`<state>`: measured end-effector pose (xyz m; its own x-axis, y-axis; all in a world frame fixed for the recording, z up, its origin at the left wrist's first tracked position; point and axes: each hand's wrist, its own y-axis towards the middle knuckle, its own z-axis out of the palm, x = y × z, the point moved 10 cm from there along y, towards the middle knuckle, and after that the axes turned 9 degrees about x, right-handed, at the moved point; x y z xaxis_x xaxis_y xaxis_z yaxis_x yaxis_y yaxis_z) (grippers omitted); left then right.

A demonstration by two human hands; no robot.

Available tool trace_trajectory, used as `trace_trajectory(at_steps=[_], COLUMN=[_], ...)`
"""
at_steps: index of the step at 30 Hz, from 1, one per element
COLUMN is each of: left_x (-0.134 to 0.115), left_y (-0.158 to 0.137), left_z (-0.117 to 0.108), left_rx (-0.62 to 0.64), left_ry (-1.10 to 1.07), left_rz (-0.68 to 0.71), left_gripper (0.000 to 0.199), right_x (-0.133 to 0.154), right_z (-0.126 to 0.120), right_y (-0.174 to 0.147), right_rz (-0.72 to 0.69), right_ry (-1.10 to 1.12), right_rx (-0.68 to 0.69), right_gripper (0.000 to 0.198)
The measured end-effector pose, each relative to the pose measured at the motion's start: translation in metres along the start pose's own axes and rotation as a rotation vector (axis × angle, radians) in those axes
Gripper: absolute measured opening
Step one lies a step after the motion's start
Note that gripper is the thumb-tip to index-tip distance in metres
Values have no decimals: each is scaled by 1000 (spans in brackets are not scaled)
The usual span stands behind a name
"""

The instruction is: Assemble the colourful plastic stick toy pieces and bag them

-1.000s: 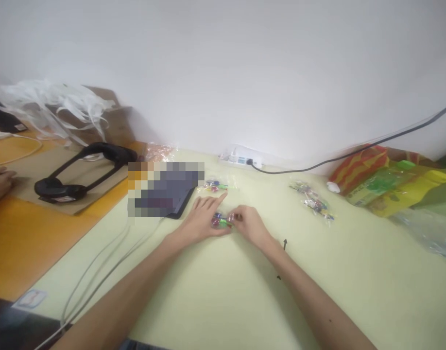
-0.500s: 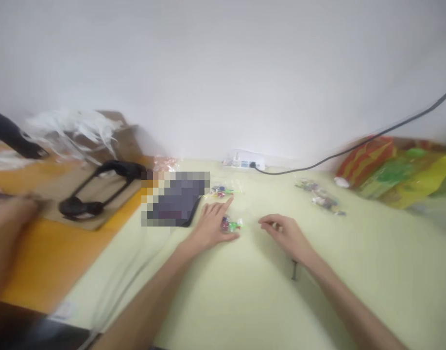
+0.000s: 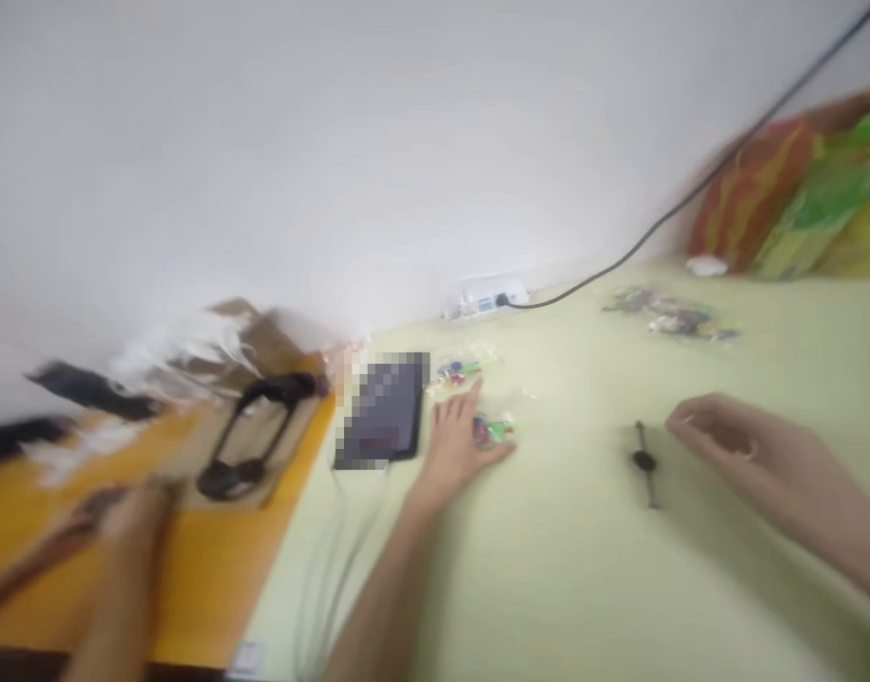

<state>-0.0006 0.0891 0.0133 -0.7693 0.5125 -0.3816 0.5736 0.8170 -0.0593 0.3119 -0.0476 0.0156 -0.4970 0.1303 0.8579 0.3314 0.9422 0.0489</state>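
Note:
My left hand (image 3: 458,443) lies with fingers spread on the pale green table, its thumb and fingers around a small clear packet of colourful pieces (image 3: 492,429). Just beyond the fingertips is another such packet (image 3: 458,370). On the right, my right hand (image 3: 758,459) is held over the table, fingers curled and thumb and fingertips drawn together; anything in them is too blurred to make out. Left of it lies a small black item (image 3: 643,461) with a round middle and thin ends, like a watch. Beside my left hand rests a dark tablet (image 3: 396,412), its screen pixelated.
More packets (image 3: 680,319) lie at the back right near colourful bags (image 3: 790,204). A black cable (image 3: 641,242) runs to a white power strip (image 3: 488,296) by the wall. At left, another person's hands (image 3: 126,511) are near a black frame-like object (image 3: 257,436) on cardboard.
My right hand has moved right, away from the left hand, uncovering the black item. My left hand stays by the packet. The view has tilted and shifted; a co-worker's second hand now shows.

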Motion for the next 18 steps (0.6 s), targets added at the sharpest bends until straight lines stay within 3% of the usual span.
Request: trace_trajectory(at_steps=[5,13,18], left_x=[5,4,4], left_y=[-3,-6,-6], left_z=[-2,-5,-9], left_rx=[-58,-89,-103], left_ry=[-1,5,-27], left_rz=[23,25,37], left_gripper=[102,103,106], right_x=[11,7,14], right_z=[18,54,60], right_y=[-21,-33,-36], right_rz=[17,113,119], right_ry=[-292,-440,-342], right_rx=[262,310,378], right_gripper=[42,30,27])
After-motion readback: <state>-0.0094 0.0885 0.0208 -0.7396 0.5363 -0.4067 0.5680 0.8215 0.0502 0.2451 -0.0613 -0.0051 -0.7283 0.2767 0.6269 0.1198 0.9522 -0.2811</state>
